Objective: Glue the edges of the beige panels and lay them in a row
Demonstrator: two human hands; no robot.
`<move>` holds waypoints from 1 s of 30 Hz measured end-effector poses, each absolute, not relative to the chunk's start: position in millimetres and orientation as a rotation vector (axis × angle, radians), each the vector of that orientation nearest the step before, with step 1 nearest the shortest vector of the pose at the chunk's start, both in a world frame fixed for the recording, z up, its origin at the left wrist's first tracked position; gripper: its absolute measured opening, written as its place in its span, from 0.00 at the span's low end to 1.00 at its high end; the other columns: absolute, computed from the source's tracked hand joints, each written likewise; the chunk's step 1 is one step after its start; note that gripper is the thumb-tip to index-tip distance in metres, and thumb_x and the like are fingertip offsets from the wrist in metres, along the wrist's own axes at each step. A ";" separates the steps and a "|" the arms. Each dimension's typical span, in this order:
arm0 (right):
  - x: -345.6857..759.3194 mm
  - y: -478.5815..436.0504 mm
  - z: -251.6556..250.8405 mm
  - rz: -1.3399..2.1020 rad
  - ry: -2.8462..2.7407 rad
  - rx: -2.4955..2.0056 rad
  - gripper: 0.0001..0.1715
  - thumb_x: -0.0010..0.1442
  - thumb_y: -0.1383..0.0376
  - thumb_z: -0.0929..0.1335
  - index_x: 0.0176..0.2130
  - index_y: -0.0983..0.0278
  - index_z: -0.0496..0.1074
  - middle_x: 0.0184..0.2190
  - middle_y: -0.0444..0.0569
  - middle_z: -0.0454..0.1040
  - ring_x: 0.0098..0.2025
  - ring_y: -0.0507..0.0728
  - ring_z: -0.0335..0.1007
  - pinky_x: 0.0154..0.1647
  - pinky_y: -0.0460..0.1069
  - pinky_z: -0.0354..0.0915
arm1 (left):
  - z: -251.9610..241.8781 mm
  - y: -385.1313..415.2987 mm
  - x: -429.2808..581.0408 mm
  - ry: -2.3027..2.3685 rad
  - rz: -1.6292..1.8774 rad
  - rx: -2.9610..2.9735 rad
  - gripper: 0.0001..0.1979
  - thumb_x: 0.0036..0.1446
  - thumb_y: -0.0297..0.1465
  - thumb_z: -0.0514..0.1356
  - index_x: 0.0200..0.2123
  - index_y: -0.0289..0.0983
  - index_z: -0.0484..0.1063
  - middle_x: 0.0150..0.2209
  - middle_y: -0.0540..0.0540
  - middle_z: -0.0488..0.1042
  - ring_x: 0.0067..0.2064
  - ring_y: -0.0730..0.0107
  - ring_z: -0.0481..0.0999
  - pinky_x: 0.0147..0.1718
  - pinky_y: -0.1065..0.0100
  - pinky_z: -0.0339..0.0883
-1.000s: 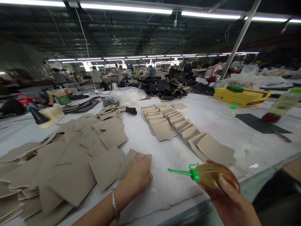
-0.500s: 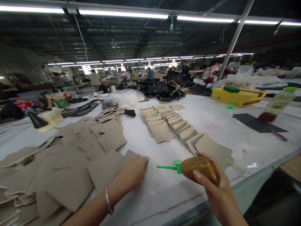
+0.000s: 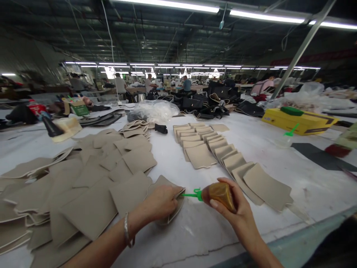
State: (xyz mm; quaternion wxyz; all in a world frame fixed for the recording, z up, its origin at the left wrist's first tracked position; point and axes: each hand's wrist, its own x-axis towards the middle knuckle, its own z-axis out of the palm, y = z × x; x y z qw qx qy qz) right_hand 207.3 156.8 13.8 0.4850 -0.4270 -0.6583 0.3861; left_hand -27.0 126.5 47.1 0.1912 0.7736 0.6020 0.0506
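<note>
My left hand (image 3: 162,203), with a bracelet on its wrist, is closed on the edge of a beige leather-like piece (image 3: 161,181) at the near side of the table. My right hand (image 3: 237,210) grips a glue bottle (image 3: 219,195) filled with amber liquid. Its thin green nozzle (image 3: 191,195) points left, and the tip is at the piece's edge beside my left fingers. Whether the tip touches the piece is hidden. A loose heap of beige pieces (image 3: 89,208) spreads left of my hands. Overlapping rows of similar pieces (image 3: 234,162) lie beyond my right hand.
A yellow box (image 3: 298,121) with a green item on top stands at the right, near a small green-tipped bottle (image 3: 286,139) and a dark sheet (image 3: 320,154). Clear plastic wrap (image 3: 153,111) and black goods (image 3: 195,104) are piled at the back. People work far behind.
The glue bottle has moved left, bringing its nozzle to the piece in my left hand. That piece's edge is lifted more. The view has shifted slightly left.
</note>
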 end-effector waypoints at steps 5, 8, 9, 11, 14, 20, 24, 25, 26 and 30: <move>209.0 158.8 3.8 0.956 -1.530 -1.075 0.31 0.50 0.52 0.74 0.50 0.58 0.66 0.41 0.46 0.70 0.40 0.61 0.68 0.42 0.52 0.64 | 45.0 127.0 -27.7 1.698 0.164 2.144 0.25 0.49 0.22 0.50 0.49 0.43 0.72 0.44 0.45 0.78 0.44 0.59 0.77 0.40 0.65 0.66; 216.4 160.6 -3.3 0.931 -1.601 -1.067 0.31 0.52 0.53 0.74 0.51 0.58 0.65 0.44 0.47 0.69 0.43 0.61 0.68 0.44 0.52 0.62 | 43.0 126.2 -26.5 1.718 0.160 2.143 0.26 0.49 0.22 0.50 0.51 0.43 0.72 0.45 0.44 0.78 0.46 0.58 0.76 0.41 0.64 0.66; 219.2 161.0 -5.0 0.906 -1.640 -1.056 0.30 0.53 0.54 0.74 0.51 0.58 0.64 0.45 0.47 0.68 0.44 0.62 0.67 0.46 0.53 0.62 | 42.4 125.8 -25.8 1.725 0.155 2.143 0.26 0.49 0.22 0.50 0.51 0.44 0.72 0.45 0.44 0.78 0.45 0.57 0.77 0.41 0.64 0.66; 223.7 161.1 -6.4 0.856 -1.716 -1.028 0.30 0.54 0.54 0.74 0.52 0.57 0.64 0.46 0.48 0.67 0.46 0.62 0.67 0.47 0.53 0.61 | 41.9 124.9 -24.0 1.742 0.146 2.140 0.27 0.49 0.22 0.50 0.51 0.44 0.71 0.44 0.44 0.79 0.45 0.57 0.77 0.41 0.63 0.67; 225.5 161.3 -4.8 0.853 -1.788 -0.997 0.28 0.55 0.55 0.73 0.52 0.56 0.63 0.45 0.47 0.68 0.44 0.60 0.68 0.45 0.52 0.63 | 42.7 123.0 -20.7 1.756 0.148 2.126 0.27 0.49 0.22 0.50 0.52 0.45 0.70 0.45 0.45 0.78 0.45 0.59 0.77 0.43 0.64 0.66; 221.4 168.4 -5.7 0.701 -1.754 -1.040 0.28 0.56 0.54 0.73 0.52 0.56 0.63 0.48 0.47 0.67 0.48 0.61 0.65 0.51 0.53 0.60 | 45.5 120.5 -17.4 1.780 0.141 2.078 0.26 0.51 0.22 0.50 0.52 0.45 0.71 0.45 0.46 0.79 0.46 0.61 0.76 0.45 0.66 0.65; 222.8 167.0 -7.1 0.707 -1.777 -1.034 0.28 0.56 0.54 0.73 0.52 0.57 0.63 0.47 0.47 0.67 0.46 0.61 0.66 0.49 0.53 0.62 | 45.4 120.3 -16.7 1.783 0.127 2.122 0.25 0.52 0.23 0.50 0.51 0.45 0.71 0.43 0.45 0.79 0.45 0.60 0.77 0.43 0.65 0.66; 223.4 165.8 -6.5 0.732 -1.788 -1.034 0.28 0.56 0.54 0.73 0.52 0.57 0.63 0.46 0.47 0.68 0.45 0.60 0.67 0.47 0.53 0.62 | 45.4 120.1 -16.4 1.783 0.125 2.136 0.25 0.52 0.23 0.50 0.51 0.45 0.72 0.43 0.45 0.79 0.44 0.60 0.77 0.42 0.65 0.67; 223.8 164.9 -5.6 0.762 -1.797 -1.036 0.28 0.56 0.54 0.73 0.52 0.57 0.63 0.45 0.46 0.68 0.44 0.60 0.67 0.46 0.52 0.63 | 45.3 119.9 -16.2 1.785 0.123 2.146 0.25 0.52 0.23 0.50 0.51 0.45 0.72 0.42 0.45 0.79 0.44 0.59 0.77 0.42 0.65 0.67; 222.9 166.4 -3.3 0.808 -1.760 -1.056 0.29 0.55 0.53 0.73 0.52 0.56 0.63 0.44 0.46 0.68 0.43 0.59 0.67 0.46 0.52 0.62 | 45.5 118.2 -15.7 1.799 0.119 2.154 0.26 0.52 0.24 0.50 0.52 0.46 0.71 0.40 0.44 0.79 0.42 0.58 0.78 0.40 0.63 0.67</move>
